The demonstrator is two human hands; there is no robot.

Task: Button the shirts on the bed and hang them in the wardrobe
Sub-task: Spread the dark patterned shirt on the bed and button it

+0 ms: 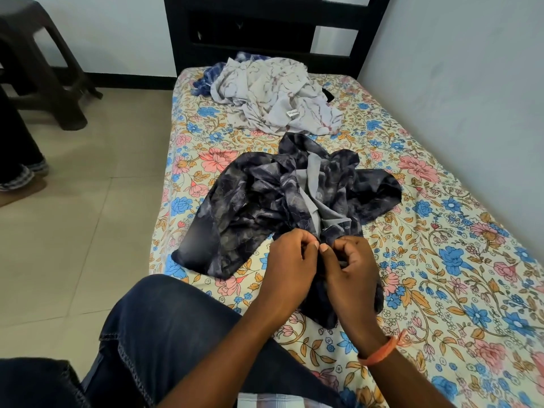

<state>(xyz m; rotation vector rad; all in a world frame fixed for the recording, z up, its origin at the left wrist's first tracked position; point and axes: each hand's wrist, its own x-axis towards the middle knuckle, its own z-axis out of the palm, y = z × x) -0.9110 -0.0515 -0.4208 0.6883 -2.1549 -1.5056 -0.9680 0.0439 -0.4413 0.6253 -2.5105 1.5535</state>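
Observation:
A dark grey-blue patterned shirt lies spread on the floral bed sheet, its grey inner side showing along the open front. My left hand and my right hand meet at the shirt's near front edge, each pinching the cloth between thumb and fingers. The button itself is hidden by my fingers. Farther up the bed lies a crumpled white shirt with brownish marks, and a blue-and-white shirt peeks out behind it.
A dark headboard stands at the far end of the bed, with a wall along the right. My knee in dark jeans rests at the bed's near corner. A dark plastic stool stands on the tiled floor at left.

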